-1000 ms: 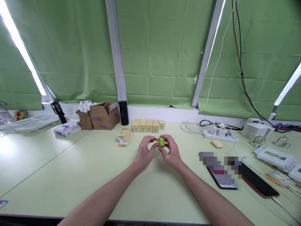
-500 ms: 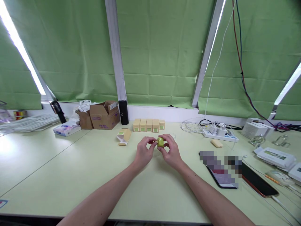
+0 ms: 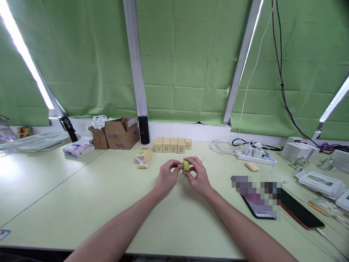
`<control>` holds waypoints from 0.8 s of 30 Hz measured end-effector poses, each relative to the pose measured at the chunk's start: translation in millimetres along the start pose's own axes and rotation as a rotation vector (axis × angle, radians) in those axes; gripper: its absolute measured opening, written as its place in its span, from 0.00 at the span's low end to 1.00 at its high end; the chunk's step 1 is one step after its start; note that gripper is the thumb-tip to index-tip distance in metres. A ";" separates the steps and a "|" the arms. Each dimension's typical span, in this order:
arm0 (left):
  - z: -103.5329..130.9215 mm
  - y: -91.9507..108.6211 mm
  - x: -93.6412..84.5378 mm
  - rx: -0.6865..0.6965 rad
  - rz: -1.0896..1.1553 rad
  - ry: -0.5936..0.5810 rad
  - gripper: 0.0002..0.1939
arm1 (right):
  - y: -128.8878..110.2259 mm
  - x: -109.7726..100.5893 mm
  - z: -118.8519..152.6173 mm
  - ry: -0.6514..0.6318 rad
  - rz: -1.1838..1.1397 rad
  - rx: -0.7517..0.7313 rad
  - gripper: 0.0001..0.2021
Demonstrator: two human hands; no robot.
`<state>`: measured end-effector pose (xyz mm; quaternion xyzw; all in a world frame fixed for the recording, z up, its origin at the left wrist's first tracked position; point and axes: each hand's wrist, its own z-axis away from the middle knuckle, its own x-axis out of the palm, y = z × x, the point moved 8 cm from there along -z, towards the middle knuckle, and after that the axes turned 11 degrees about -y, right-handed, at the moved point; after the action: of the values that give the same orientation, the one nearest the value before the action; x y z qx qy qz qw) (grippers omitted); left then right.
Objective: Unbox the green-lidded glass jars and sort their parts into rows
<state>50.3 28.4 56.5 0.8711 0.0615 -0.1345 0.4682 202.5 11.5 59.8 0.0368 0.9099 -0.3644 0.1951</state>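
Held up over the middle of the table is a small, glossy green rounded object [image 3: 185, 166]; its exact kind is too small to tell. My right hand [image 3: 200, 177] is closed around its right side, thumb below and fingers above. At its left end, my left hand [image 3: 168, 176] pinches a thin, pale piece that sticks out of it. Just behind my right fingers a small, clear round item [image 3: 201, 158] is partly hidden. An opened small carton [image 3: 144, 158] lies with its flaps out to the left of my hands.
Several small tan boxes [image 3: 173, 145] stand in a row behind my hands. Further left are a brown cardboard box [image 3: 121, 135], a black cylinder [image 3: 143, 130] and a tissue pack [image 3: 78, 149]. Rightward lie a power strip [image 3: 256, 157], a beige case [image 3: 252, 166] and two phones [image 3: 302, 209].
Both hands keep their grip on the green object, which has turned slightly. More of the clear round item shows behind my right hand. The view has shifted a little.
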 end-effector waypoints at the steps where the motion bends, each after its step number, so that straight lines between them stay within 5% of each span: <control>1: 0.0 -0.6 -0.1 -0.006 0.004 0.001 0.05 | 0.0 0.2 0.1 -0.001 0.001 0.001 0.23; 24: -0.5 -5.9 1.5 -0.038 0.018 -0.026 0.05 | 6.5 1.5 2.1 -0.015 0.000 0.019 0.22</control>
<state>50.5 32.1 51.6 0.8608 0.0499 -0.1402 0.4866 203.1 14.7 53.6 0.0359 0.9048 -0.3734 0.2015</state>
